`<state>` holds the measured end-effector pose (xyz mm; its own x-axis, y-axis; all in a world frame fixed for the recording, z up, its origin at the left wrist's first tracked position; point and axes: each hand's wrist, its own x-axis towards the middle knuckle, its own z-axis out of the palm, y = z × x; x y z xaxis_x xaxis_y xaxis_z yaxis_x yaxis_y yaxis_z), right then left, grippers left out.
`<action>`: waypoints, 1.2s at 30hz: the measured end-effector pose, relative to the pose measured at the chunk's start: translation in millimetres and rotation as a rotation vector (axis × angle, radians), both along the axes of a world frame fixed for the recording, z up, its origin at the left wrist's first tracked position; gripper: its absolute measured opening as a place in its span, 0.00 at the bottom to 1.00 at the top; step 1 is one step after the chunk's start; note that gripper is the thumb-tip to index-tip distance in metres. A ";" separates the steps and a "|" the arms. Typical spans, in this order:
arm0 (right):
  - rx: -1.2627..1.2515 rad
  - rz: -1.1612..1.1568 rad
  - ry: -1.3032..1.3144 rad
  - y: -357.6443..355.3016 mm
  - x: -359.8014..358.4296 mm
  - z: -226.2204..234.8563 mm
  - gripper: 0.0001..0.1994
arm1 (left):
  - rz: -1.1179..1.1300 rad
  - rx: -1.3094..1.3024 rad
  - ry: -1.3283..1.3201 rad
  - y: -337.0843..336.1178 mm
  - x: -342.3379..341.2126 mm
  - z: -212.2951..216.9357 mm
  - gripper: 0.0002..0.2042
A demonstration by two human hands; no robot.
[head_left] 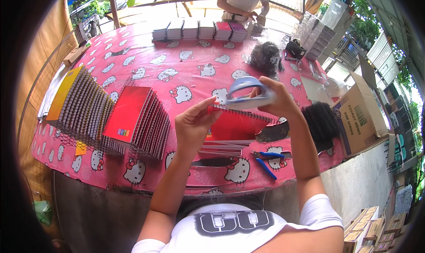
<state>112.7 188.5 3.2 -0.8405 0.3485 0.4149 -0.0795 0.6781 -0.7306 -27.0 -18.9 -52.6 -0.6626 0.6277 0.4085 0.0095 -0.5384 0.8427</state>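
Note:
My left hand (195, 124) pinches the upper left corner of a red spiral notebook (237, 125), at the end of its coil. In my right hand (279, 100) is a blue-and-white tool with an arched handle (248, 101), blurred, held just above the coil edge; its exact kind is unclear. Several more notebooks (223, 147) lie beneath the red one, their page edges showing. Blue-handled cutting pliers (266, 169) rest with jaws apart on the table, right of that pile.
Left stand stacks of yellow (66, 93) and red spiral notebooks (128, 109). Black coils (319, 122) lie at right beside an open cardboard box (361, 115). Along the far edge are more notebooks (190, 31), a black plastic bundle (264, 58) and another person (243, 2).

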 end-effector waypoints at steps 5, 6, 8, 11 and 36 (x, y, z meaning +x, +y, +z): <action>0.405 -0.598 -0.282 2.6 16.6 -19.3 0.15 | -0.051 -0.030 -0.048 -9.6 -7.0 1.0 0.17; 0.443 -0.722 -0.368 4.9 31.3 -28.7 0.16 | -0.085 -0.024 -0.087 -8.7 -6.6 2.7 0.17; 0.508 -0.867 -0.525 22.4 68.2 -67.4 0.18 | -0.141 0.047 -0.092 -3.5 -6.1 5.6 0.14; 0.538 -0.787 -0.553 18.8 116.8 -100.1 0.22 | -0.056 0.182 0.040 -5.2 7.8 15.9 0.10; -0.311 -0.213 0.047 -158.2 87.7 -43.5 0.18 | 0.352 0.106 0.863 -22.4 46.3 -0.2 0.10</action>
